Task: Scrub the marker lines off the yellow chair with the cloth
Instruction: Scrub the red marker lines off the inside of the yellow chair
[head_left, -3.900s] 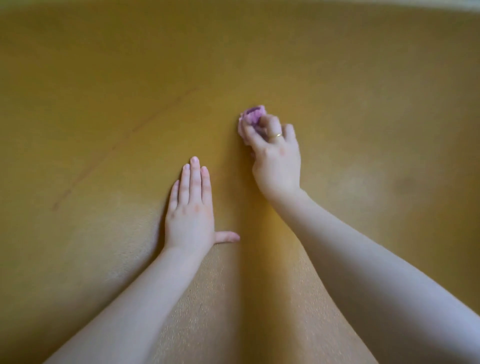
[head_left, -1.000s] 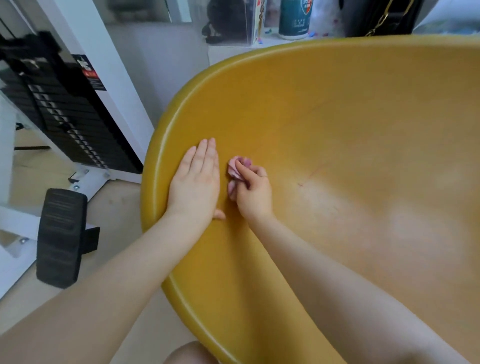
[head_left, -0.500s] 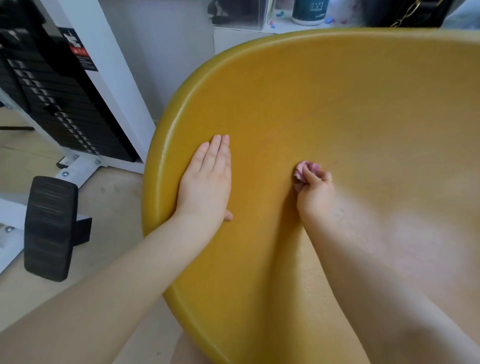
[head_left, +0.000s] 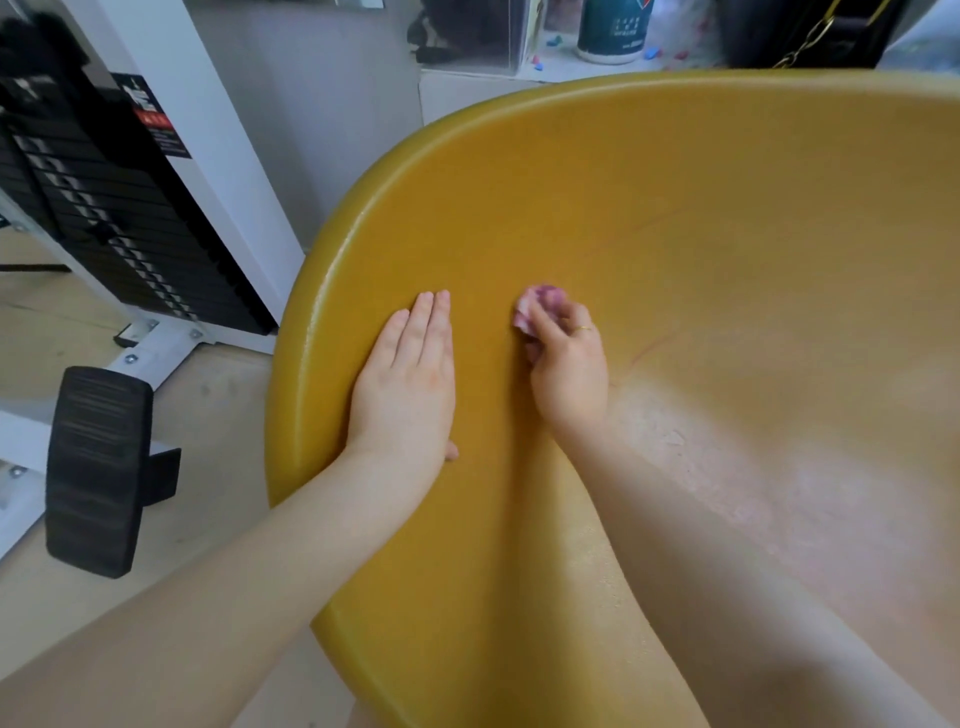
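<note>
yellow chair (head_left: 675, 218) fills the view, rim at left | left hand (head_left: 402, 384) flat on the seat near the rim, fingers straight, holding nothing | right hand (head_left: 569, 364) curled round the pink cloth (head_left: 537, 306), pressed on the seat | marker lines (head_left: 647, 347) faint, possibly reddish, right of the cloth

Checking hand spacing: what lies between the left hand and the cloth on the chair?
Head view: only bare yellow chair surface between the flat left hand and the cloth that the right hand grips. No marker line visible in that gap.
</note>
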